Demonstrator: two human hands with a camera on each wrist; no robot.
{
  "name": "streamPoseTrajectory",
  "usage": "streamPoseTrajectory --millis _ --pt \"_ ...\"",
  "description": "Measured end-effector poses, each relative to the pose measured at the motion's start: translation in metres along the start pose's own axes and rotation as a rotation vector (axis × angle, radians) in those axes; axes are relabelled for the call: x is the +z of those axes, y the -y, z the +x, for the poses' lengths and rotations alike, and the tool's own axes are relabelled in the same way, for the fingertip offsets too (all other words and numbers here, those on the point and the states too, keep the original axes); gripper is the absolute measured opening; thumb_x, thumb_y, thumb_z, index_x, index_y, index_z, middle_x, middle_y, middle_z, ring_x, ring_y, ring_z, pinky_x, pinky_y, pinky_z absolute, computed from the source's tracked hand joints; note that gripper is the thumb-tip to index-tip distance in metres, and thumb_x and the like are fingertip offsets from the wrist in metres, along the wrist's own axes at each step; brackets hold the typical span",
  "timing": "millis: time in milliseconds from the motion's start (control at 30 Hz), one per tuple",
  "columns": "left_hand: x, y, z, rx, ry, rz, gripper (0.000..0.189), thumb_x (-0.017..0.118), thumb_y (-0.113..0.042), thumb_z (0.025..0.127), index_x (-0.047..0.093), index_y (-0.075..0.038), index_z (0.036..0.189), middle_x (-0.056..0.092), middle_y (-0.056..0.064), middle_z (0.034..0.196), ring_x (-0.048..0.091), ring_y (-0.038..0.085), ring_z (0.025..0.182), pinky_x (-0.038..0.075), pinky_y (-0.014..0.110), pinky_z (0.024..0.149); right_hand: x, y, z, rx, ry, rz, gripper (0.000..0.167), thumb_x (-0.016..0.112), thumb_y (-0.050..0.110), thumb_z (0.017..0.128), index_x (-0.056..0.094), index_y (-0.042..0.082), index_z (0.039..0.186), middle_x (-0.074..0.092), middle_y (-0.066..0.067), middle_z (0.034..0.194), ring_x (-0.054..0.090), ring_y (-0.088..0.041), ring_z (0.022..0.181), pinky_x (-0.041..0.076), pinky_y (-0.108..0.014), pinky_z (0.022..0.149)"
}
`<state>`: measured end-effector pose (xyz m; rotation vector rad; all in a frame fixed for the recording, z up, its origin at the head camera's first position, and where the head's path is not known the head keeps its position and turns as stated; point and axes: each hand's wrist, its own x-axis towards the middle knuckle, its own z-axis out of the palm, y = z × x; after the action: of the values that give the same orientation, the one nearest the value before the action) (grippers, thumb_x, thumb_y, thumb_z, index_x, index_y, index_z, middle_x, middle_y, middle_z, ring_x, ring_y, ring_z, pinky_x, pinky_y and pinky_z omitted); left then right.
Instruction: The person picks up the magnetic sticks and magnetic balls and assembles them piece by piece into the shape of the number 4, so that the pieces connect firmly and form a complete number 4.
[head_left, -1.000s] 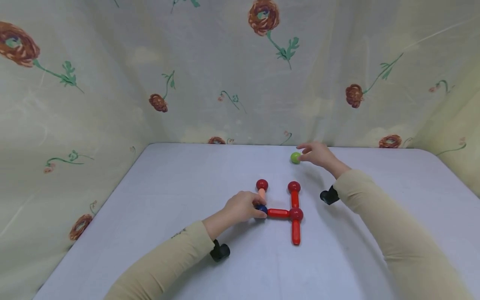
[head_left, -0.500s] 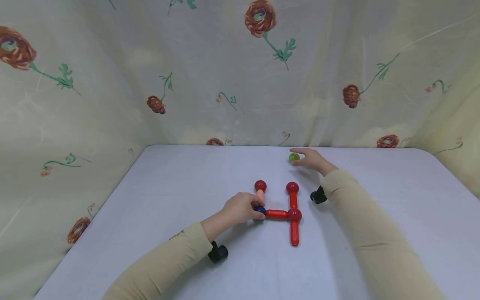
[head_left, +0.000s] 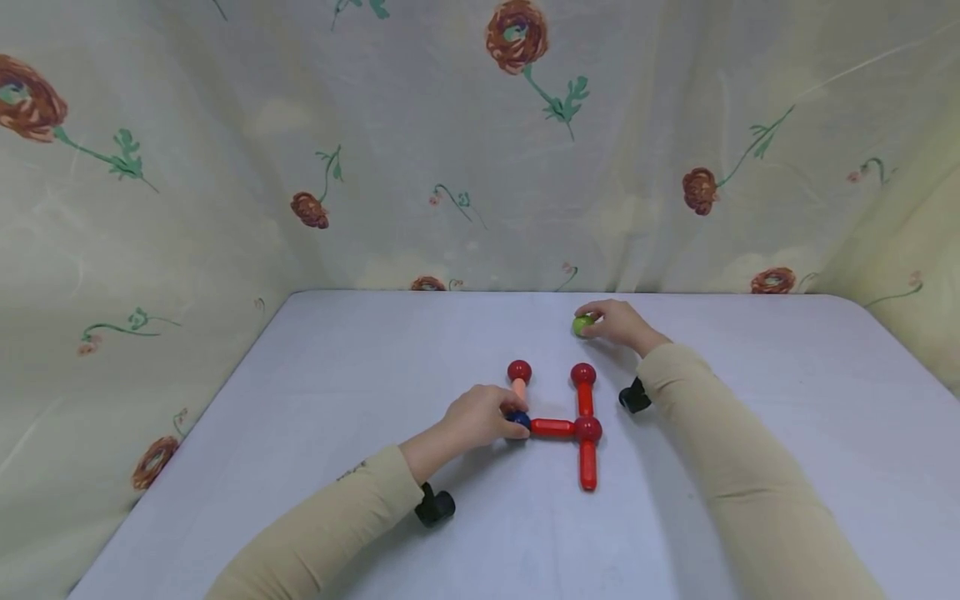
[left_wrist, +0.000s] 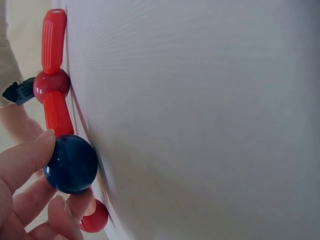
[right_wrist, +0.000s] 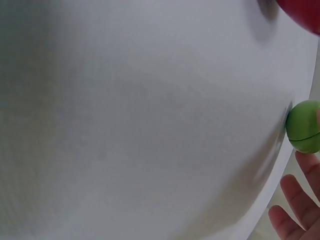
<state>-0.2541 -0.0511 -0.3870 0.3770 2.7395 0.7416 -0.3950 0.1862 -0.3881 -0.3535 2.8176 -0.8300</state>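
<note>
My left hand (head_left: 478, 415) pinches a blue ball (left_wrist: 72, 165) between thumb and fingers, at the left corner of a ball-and-rod frame on the table. From that ball a pink rod (head_left: 519, 389) leads to a far red ball (head_left: 519, 372). A red rod (head_left: 552, 428) runs right to a second red ball (head_left: 588, 429). Two more red rods leave this ball, one toward a third red ball (head_left: 582, 374), the other toward me with a bare end. Farther back, my right hand (head_left: 621, 323) holds a loose green ball (right_wrist: 302, 127), thumb on its near side.
The white table (head_left: 390, 350) reaches back to a flower-printed curtain (head_left: 390, 233), which also hangs along both sides. A black camera is strapped to each wrist, the left camera (head_left: 435, 506) low over the table.
My right hand has come around the green ball and its fingers have closed on it. The ball has shifted slightly toward me. My left hand keeps its hold on the blue ball.
</note>
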Motion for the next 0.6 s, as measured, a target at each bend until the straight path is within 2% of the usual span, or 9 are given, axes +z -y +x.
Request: streamPoseTrajectory --millis 167,500,600 --pt "-0.0003 0.0002 0.0 0.003 0.0 -0.002 0.034 0.075 -0.024 0.076 0.068 -0.019 0.109 0.064 0.0 0.1 0.05 0.012 0.08 0.043 0.025 0.068 0.0016 0.0 0.0008 0.014 -0.003 0.003 0.032 0.06 0.011 0.087 0.056 0.005 0.118 0.051 -0.024 0.118 0.046 -0.035 0.105 0.042 -0.043 0.084" --pt "0.0 -0.002 -0.0003 -0.011 -0.004 0.019 0.034 0.074 -0.026 0.076 0.068 -0.02 0.109 0.063 -0.001 0.098 0.05 0.012 0.079 0.042 0.024 0.066 0.0034 -0.0039 -0.0016 0.027 -0.003 0.042 0.035 0.06 0.013 0.087 0.055 0.006 0.121 0.049 -0.024 0.121 0.045 -0.036 0.108 0.042 -0.046 0.089" --pt "-0.0001 -0.0023 -0.0005 -0.011 -0.006 0.024 0.034 0.074 -0.026 0.076 0.067 -0.02 0.109 0.063 -0.001 0.098 0.05 0.011 0.079 0.043 0.024 0.067 0.0021 -0.0058 -0.0045 0.007 -0.002 0.042 0.036 0.06 0.014 0.087 0.055 0.005 0.121 0.049 -0.024 0.12 0.045 -0.036 0.107 0.043 -0.045 0.088"
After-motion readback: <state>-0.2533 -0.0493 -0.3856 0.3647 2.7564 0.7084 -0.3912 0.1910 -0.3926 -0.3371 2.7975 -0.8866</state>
